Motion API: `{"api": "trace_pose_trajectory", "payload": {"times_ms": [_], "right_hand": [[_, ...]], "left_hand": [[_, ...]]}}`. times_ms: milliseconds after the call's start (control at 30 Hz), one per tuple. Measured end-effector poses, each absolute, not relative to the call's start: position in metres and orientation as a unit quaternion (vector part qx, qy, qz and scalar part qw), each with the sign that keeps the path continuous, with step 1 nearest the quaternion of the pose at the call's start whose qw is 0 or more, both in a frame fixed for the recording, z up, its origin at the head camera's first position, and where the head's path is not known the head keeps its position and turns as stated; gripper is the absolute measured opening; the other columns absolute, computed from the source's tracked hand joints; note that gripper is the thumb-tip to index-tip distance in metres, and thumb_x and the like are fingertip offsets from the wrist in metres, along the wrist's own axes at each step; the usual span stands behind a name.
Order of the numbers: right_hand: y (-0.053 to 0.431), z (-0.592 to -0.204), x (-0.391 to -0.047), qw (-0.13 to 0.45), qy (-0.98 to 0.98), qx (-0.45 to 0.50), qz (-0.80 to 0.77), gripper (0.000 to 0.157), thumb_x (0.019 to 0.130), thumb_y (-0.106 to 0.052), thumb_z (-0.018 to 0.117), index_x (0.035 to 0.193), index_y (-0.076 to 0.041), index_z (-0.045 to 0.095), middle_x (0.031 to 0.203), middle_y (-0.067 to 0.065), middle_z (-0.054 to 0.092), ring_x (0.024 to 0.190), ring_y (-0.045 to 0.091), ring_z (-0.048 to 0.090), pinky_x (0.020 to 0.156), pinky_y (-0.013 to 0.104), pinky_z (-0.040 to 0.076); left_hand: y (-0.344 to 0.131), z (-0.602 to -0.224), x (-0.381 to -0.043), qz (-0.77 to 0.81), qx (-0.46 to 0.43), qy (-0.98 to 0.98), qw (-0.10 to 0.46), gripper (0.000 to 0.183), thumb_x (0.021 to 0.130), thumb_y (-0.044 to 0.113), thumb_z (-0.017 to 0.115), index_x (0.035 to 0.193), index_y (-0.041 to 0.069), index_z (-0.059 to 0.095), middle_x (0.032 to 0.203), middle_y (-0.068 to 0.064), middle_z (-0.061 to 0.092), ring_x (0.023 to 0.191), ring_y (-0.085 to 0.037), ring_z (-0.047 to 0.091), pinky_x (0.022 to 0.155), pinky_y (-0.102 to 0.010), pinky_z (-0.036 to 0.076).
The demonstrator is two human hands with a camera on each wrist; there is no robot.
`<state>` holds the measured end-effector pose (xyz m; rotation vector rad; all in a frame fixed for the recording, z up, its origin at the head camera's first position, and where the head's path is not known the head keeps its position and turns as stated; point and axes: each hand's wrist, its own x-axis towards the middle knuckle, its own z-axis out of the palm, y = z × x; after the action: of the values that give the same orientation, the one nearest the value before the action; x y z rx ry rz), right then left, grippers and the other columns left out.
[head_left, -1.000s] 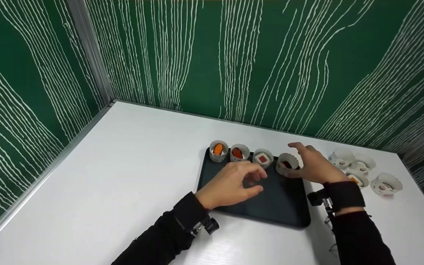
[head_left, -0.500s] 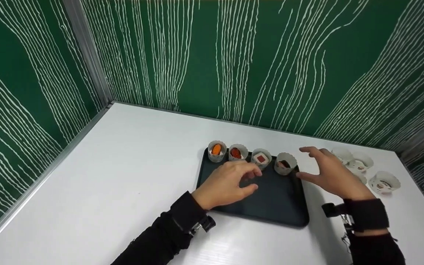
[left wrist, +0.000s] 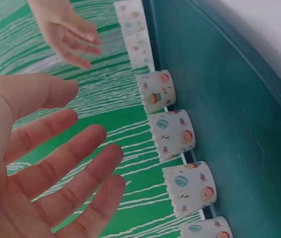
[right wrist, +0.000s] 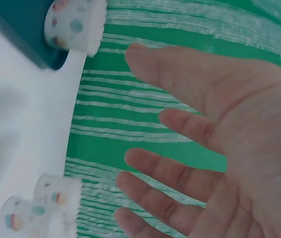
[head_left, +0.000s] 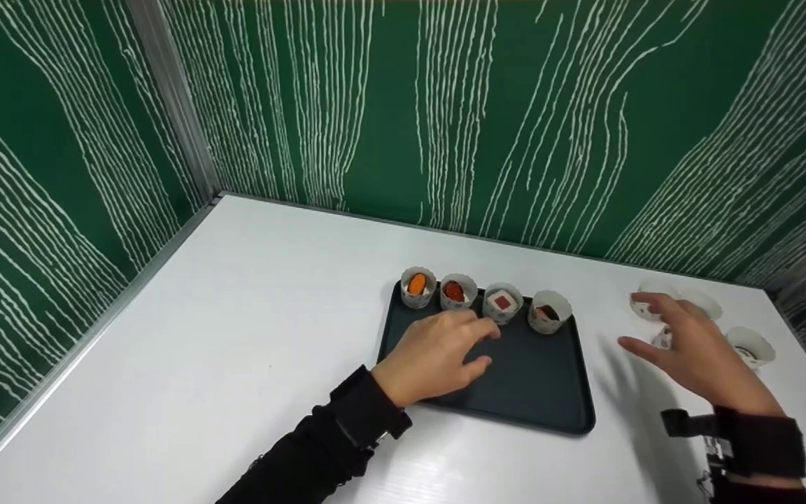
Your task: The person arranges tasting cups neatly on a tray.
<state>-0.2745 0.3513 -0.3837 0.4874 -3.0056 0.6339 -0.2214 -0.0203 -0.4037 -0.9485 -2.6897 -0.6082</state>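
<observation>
A row of several patterned paper baking cups stands along the far edge of the dark tray [head_left: 522,385]. From left to right they are a cup with an orange piece [head_left: 417,285], a cup with a red piece [head_left: 454,291], a cup with a white piece marked by a red square [head_left: 502,302], and a cup with a dark and pinkish piece [head_left: 544,327]. My left hand [head_left: 438,355] hovers above the tray, fingers relaxed and holding nothing. Right of the tray, my right hand [head_left: 700,353] is in the air with spread fingers, also holding nothing, in front of more paper cups.
At the table's right side stand several more cups, among them a back cup [head_left: 646,308] and a rightmost cup [head_left: 751,348]; my right hand partly hides the group. Green walls with white wavy lines [head_left: 389,105] border the white table [head_left: 235,315] behind and at both sides.
My right hand has left the rightmost cup on the tray and moved right toward the other cups. That cup stays at the tray's far edge. My left hand has barely moved.
</observation>
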Motion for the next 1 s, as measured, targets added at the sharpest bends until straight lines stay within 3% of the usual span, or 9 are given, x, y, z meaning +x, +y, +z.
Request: {"api": "trace_pose_trajectory", "payload": {"times_ms": [133, 367, 567, 733, 1000], "right_hand": [[0.371, -0.392, -0.277, 0.015, -0.971, 0.126, 0.202, 0.079, 0.101, -0.039, 0.076, 0.159, 0.002, 0.040, 0.143, 0.044, 0.047, 0.117, 0.060, 0.056, 0.089, 0.073, 0.050], [0.396, -0.406, -0.280, 0.014, -0.981, 0.079, 0.178, 0.078, 0.103, -0.042, 0.072, 0.156, 0.004, 0.038, 0.145, 0.054, 0.036, 0.127, 0.071, 0.039, 0.093, 0.086, 0.038], [0.410, -0.416, -0.283, 0.004, -0.982, 0.034, 0.185, 0.085, 0.104, -0.046, 0.069, 0.155, 0.012, 0.033, 0.140, 0.060, 0.032, 0.119, 0.073, 0.041, 0.089, 0.084, 0.042], [0.415, -0.425, -0.285, 0.002, -0.978, 0.001, 0.207, 0.092, 0.104, -0.048, 0.067, 0.154, 0.019, 0.028, 0.139, 0.059, 0.032, 0.121, 0.070, 0.042, 0.093, 0.080, 0.044], [0.417, -0.436, -0.290, 0.002, -0.974, -0.020, 0.227, 0.097, 0.105, -0.050, 0.065, 0.154, 0.023, 0.025, 0.138, 0.059, 0.034, 0.117, 0.067, 0.047, 0.090, 0.075, 0.047]], "left_hand": [[-0.018, -0.406, -0.223, -0.212, -0.327, -0.914, 0.111, 0.030, 0.103, 0.028, 0.074, 0.131, 0.018, 0.072, 0.117, -0.001, 0.074, 0.095, -0.013, 0.071, 0.073, -0.024, 0.056], [-0.021, -0.408, -0.223, -0.223, -0.325, -0.912, 0.110, 0.029, 0.102, 0.026, 0.075, 0.130, 0.017, 0.072, 0.116, -0.002, 0.075, 0.095, -0.014, 0.071, 0.073, -0.024, 0.055], [-0.022, -0.409, -0.225, -0.229, -0.324, -0.912, 0.108, 0.029, 0.102, 0.026, 0.075, 0.129, 0.017, 0.073, 0.117, -0.002, 0.075, 0.095, -0.015, 0.071, 0.073, -0.025, 0.055], [-0.022, -0.409, -0.225, -0.237, -0.320, -0.911, 0.105, 0.028, 0.102, 0.026, 0.076, 0.128, 0.017, 0.073, 0.116, -0.002, 0.075, 0.095, -0.014, 0.071, 0.073, -0.024, 0.056], [-0.022, -0.407, -0.223, -0.248, -0.324, -0.908, 0.097, 0.027, 0.102, 0.025, 0.075, 0.128, 0.017, 0.072, 0.111, 0.000, 0.073, 0.095, -0.012, 0.069, 0.072, -0.019, 0.049]]}}
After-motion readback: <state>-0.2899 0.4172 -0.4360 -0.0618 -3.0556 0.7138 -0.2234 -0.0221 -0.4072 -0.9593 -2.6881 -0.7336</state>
